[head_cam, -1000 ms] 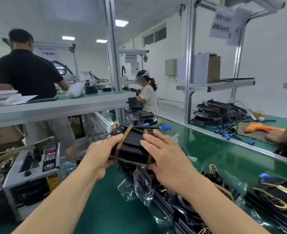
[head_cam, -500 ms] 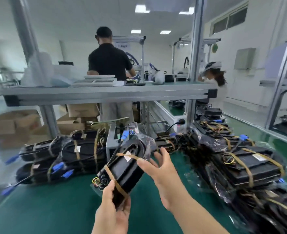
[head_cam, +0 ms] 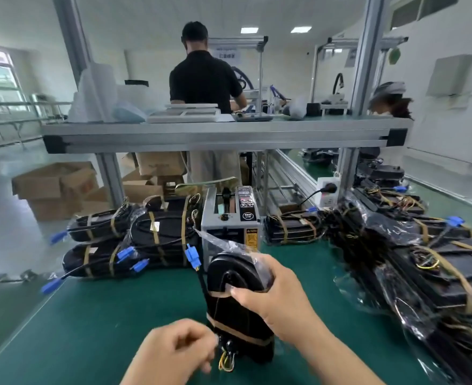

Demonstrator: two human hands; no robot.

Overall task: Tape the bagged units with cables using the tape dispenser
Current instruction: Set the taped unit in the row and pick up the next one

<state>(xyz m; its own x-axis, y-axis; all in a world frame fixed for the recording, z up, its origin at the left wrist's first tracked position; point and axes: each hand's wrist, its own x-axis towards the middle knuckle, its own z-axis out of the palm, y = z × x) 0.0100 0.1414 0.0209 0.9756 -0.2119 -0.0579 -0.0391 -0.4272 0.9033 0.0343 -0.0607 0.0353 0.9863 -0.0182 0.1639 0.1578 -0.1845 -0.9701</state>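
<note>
Gripping the bagged unit (head_cam: 235, 270) above the table (head_cam: 90, 315), the right hand (head_cam: 279, 298) wraps its upper half. The left hand (head_cam: 176, 354) is curled and blurred at the lower end, so I cannot tell whether it holds anything. The slick bag film could let the unit slip. Its long axis tilts away, with the rounded end up towards the tape dispenser (head_cam: 230, 218).

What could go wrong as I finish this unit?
The blue connector sticks out loose beside the bagged unit that the right hand grips; it may snag on the taped stack. The loose bag flap sits right before the tape dispenser and could catch tape.
</note>
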